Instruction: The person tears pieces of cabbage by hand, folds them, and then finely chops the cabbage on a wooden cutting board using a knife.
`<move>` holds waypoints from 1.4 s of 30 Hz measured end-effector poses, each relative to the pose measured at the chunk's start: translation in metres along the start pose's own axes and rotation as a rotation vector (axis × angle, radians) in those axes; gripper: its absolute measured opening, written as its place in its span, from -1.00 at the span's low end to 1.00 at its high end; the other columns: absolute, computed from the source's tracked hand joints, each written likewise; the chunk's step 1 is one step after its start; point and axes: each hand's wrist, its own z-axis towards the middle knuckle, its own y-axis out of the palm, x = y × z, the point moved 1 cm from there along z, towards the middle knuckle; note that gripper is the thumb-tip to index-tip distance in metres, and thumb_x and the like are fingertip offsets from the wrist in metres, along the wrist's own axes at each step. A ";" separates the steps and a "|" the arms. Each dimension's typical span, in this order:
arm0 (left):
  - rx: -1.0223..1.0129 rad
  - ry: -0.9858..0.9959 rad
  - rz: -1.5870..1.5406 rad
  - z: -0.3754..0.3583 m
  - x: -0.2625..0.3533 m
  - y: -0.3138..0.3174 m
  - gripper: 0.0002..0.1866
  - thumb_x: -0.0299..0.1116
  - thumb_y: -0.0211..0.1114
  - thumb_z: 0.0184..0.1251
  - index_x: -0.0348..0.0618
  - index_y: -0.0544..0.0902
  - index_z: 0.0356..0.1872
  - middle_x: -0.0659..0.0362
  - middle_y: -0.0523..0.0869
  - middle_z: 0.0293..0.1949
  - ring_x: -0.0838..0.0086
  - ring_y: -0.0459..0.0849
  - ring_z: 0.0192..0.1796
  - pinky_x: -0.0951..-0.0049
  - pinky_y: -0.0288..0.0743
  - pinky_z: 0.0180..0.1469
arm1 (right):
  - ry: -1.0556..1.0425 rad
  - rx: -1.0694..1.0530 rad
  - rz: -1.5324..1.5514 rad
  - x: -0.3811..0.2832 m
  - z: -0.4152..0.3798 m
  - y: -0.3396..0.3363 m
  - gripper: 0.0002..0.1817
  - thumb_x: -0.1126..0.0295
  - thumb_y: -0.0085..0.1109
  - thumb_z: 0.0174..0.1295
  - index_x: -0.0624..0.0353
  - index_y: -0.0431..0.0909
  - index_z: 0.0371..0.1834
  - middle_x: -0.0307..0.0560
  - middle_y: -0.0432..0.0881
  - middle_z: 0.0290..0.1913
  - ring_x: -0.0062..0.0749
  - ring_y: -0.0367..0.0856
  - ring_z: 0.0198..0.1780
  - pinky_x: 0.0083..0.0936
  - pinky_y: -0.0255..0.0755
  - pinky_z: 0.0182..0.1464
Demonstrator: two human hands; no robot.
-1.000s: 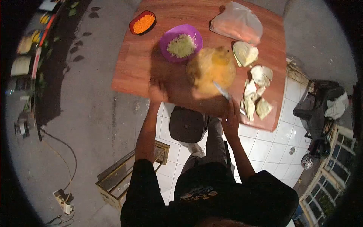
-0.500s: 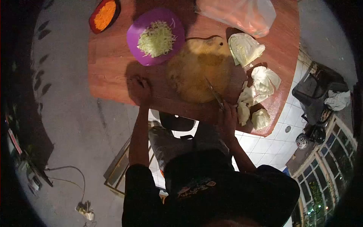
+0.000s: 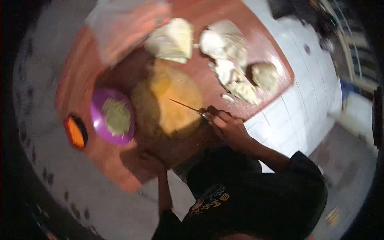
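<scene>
My right hand is closed round the handle of a knife, whose blade lies over the round wooden board. Near the table's front edge, in shadow, is my left hand; its fingers are too dark and blurred to read. A purple plate with shredded cabbage sits left of the board. Beyond the board lies a cut cabbage piece, and to the right are loose cabbage leaves and a smaller piece.
A dark red bowl of shredded orange food stands at the table's left edge. A clear plastic bag with orange contents lies at the back left. White floor tiles show beyond the table's right edge.
The whole view has turned and shifted, so the plate and bag appear further left. The knife stays in my right hand.
</scene>
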 end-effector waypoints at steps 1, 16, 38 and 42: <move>-0.015 0.063 -0.182 0.001 0.008 0.004 -0.47 -0.10 -0.04 0.76 -0.37 0.40 0.42 -0.11 0.47 0.40 0.11 0.44 0.42 0.20 0.36 0.46 | -0.085 0.151 -0.026 -0.001 -0.004 0.008 -0.52 0.39 0.19 0.44 0.07 0.46 0.42 0.10 0.62 0.04 0.12 0.74 -0.17 -0.14 0.68 -0.23; 0.093 0.467 -0.543 -0.021 0.021 -0.038 -0.70 -0.24 0.08 0.66 -0.26 0.66 0.02 0.08 0.71 -0.16 0.24 0.66 -0.07 0.26 0.52 0.09 | -0.336 0.788 0.324 0.030 -0.035 0.066 -0.76 0.34 0.23 0.50 0.26 0.53 0.07 -0.07 0.65 -0.27 -0.47 0.73 -0.32 -0.45 0.53 -0.37; -0.013 1.932 0.073 -0.189 0.358 0.000 -0.46 -0.39 0.42 0.38 -0.13 0.56 0.37 -0.02 0.59 0.25 0.01 0.59 0.25 0.09 0.49 0.29 | -0.098 0.895 1.223 0.191 -0.155 -0.002 -0.72 0.25 0.26 0.50 0.19 0.46 -0.27 -0.33 0.41 -0.58 -0.72 0.30 -0.64 -0.64 0.17 -0.60; -0.022 1.944 0.065 -0.187 0.357 -0.008 -0.52 -0.46 0.42 0.35 -0.16 0.61 0.30 -0.02 0.59 0.17 0.01 0.58 0.22 0.08 0.49 0.26 | -0.053 0.847 1.135 0.186 -0.146 -0.013 -0.70 0.24 0.23 0.51 0.10 0.37 -0.33 -0.36 0.32 -0.58 -0.70 0.18 -0.65 -0.61 0.07 -0.63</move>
